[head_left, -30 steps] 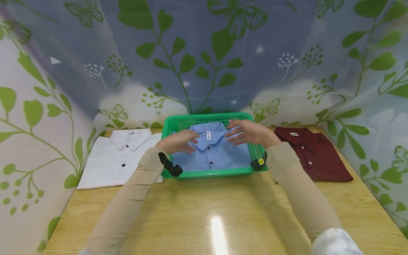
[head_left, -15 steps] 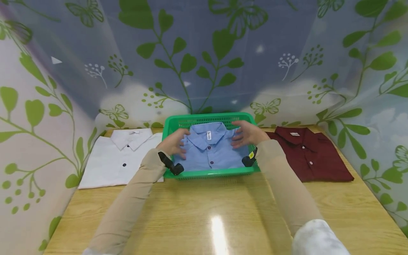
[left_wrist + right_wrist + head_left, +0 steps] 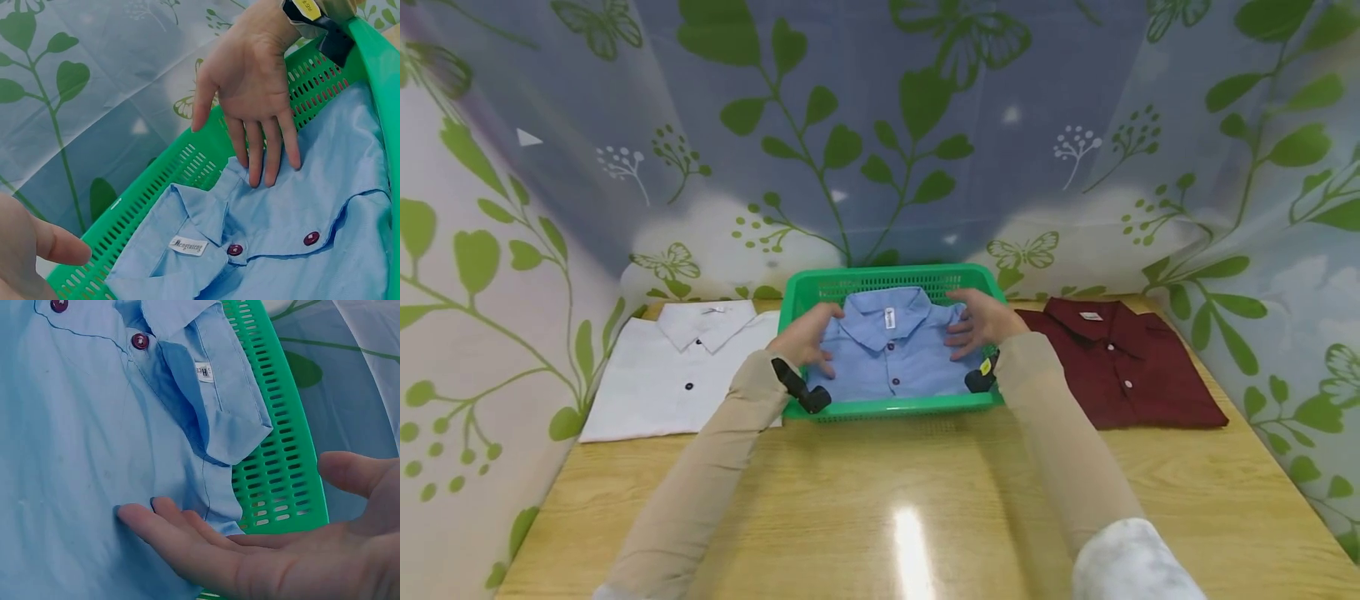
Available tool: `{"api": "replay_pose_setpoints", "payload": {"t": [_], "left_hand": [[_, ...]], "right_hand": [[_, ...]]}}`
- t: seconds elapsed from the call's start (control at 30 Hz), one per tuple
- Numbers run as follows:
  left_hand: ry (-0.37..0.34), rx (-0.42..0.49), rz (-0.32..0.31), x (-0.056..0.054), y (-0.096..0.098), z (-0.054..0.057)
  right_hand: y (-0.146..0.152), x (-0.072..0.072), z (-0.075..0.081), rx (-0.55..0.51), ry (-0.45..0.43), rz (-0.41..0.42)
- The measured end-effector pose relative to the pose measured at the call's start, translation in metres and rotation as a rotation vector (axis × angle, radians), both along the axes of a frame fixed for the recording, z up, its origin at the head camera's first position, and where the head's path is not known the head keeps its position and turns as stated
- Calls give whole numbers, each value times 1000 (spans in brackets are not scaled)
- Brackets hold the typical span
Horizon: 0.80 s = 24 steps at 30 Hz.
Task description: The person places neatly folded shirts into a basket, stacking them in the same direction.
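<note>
A folded light blue shirt (image 3: 917, 358) with dark red buttons and a white collar label lies in a green plastic basket (image 3: 887, 407). My left hand (image 3: 805, 337) is over the shirt's left side; in the left wrist view only part of this left hand (image 3: 31, 253) shows, its thumb out. At the shirt's right side is my right hand (image 3: 983, 323), thumb apart. In the right wrist view, the extended fingers of the right hand (image 3: 250, 556) touch the blue cloth near its side edge. Whether the left fingertips touch the cloth is hidden.
To the left of the basket lies a folded white shirt (image 3: 647, 379). A folded dark red shirt (image 3: 1138, 371) lies to the right. Both rest on the wooden table (image 3: 850, 492). A leaf-patterned curtain (image 3: 880, 142) hangs close behind the basket.
My right hand has come inward to the left and down to the shirt's right side. The left hand has drawn back to the left, off the shirt's collar area.
</note>
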State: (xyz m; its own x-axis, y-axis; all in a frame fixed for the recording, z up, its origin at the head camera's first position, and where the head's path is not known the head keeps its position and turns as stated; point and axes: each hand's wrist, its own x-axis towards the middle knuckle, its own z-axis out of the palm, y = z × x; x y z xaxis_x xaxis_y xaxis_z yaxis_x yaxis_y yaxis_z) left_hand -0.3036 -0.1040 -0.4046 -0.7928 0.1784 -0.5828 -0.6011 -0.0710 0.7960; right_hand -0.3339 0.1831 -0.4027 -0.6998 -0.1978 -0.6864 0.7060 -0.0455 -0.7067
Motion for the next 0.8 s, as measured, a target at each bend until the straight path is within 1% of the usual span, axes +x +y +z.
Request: {"api": "replay_pose_setpoints", "payload": {"t": [0.2, 0.37, 0.53, 0.63, 0.73, 0.8], "left_hand": [[1, 11, -5, 1, 2, 2], [5, 17, -16, 10, 4, 12], [14, -7, -56, 23, 8, 20], [12, -35, -95, 30, 9, 22], [0, -55, -112, 34, 7, 22], [-7, -71, -120, 37, 4, 23]], "right_hand": [[2, 2, 9, -3, 37, 31], [1, 6, 21, -4, 90, 92], [-3, 12, 31, 16, 129, 182], [-5, 14, 35, 3, 113, 252], [-5, 17, 37, 14, 87, 347], [-3, 19, 36, 29, 63, 399]]}}
